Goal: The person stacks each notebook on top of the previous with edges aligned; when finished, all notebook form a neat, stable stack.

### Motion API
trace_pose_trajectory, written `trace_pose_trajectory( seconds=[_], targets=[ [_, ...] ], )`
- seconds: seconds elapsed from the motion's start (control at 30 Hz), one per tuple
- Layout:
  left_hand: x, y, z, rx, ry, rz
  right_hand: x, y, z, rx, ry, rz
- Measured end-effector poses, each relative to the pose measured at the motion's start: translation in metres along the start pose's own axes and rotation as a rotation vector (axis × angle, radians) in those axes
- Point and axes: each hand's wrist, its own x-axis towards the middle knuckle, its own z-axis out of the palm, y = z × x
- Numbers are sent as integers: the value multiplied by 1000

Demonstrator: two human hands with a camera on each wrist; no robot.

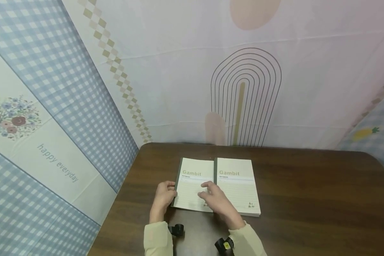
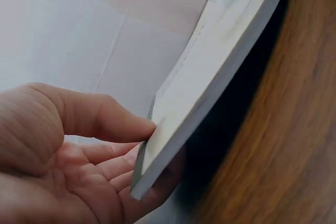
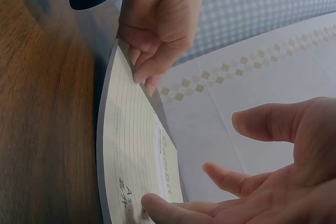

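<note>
Two cream notebooks with dark spines and "Gambit" on their covers lie side by side, the left notebook (image 1: 188,193) against the right notebook (image 1: 238,193). My left hand (image 1: 164,198) pinches the left notebook by its spine edge, thumb on the cover and fingers beneath. In the left wrist view, that notebook (image 2: 197,98) is raised off the wood at this edge, with a dark gap under it. Over the left notebook's right part is my right hand (image 1: 220,203), thumb and fingers spread and gripping nothing. One fingertip (image 3: 152,203) overlaps the cover in the right wrist view; contact is unclear.
The notebooks are on a dark brown wooden table (image 1: 307,199), whose surface extends to their right. Behind it hangs a pale patterned cloth (image 1: 179,89), and a blue checked cloth (image 1: 73,71) is at the left. Black cameras (image 1: 178,230) sit on both wrists.
</note>
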Motion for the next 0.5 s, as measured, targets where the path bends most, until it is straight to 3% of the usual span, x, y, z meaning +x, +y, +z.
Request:
trace_pose_trajectory(
  seconds=[0.5],
  targets=[
    [1,0,-9,-92,109,-36,3,5,-2,39,-18,27]
  ],
)
